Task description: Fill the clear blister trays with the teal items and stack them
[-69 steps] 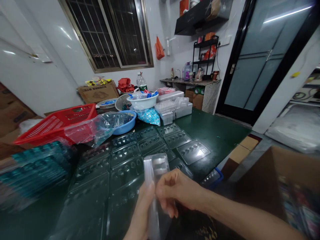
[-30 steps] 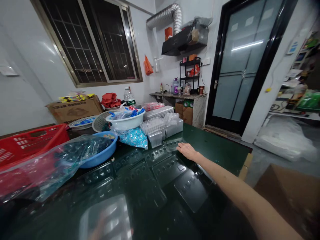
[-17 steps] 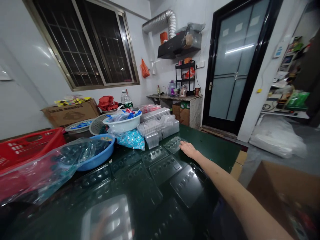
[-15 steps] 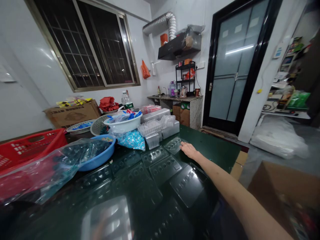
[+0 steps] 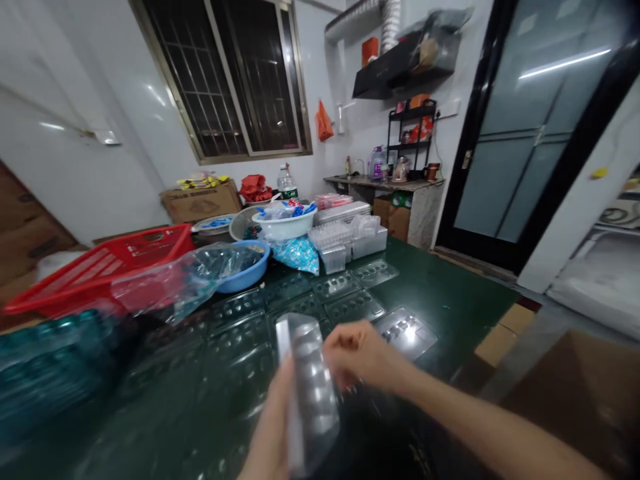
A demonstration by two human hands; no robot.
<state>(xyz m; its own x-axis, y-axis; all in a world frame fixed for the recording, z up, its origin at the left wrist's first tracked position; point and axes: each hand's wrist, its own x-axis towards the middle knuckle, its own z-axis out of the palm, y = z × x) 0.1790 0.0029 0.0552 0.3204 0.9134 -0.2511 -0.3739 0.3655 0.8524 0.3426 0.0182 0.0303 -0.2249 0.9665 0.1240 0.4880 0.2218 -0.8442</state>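
Observation:
My left hand (image 5: 273, 420) is wrapped round a stack of clear plastic blister trays (image 5: 315, 387), held up on edge in front of me. At the stack's right edge is my right hand (image 5: 357, 353), its fingers curled together. Blur hides whether a tray is pinched between them. Single clear blister trays lie in rows on the dark green table (image 5: 425, 277). Among them are a far tray (image 5: 376, 273) and a nearer one (image 5: 407, 331) right of my right hand.
Stacked clear plastic boxes (image 5: 370, 245) stand at the back. Left of them are a white basin (image 5: 285, 227), a bag of blue-and-white pieces (image 5: 299, 255), a blue basin (image 5: 245, 277) under plastic film and a red basket (image 5: 115, 260). A cardboard box (image 5: 560, 380) stands at the right.
My right hand has drawn back from the far tray, which now lies flat, to the stack. The stack in my left hand has come up and right. The view has turned left.

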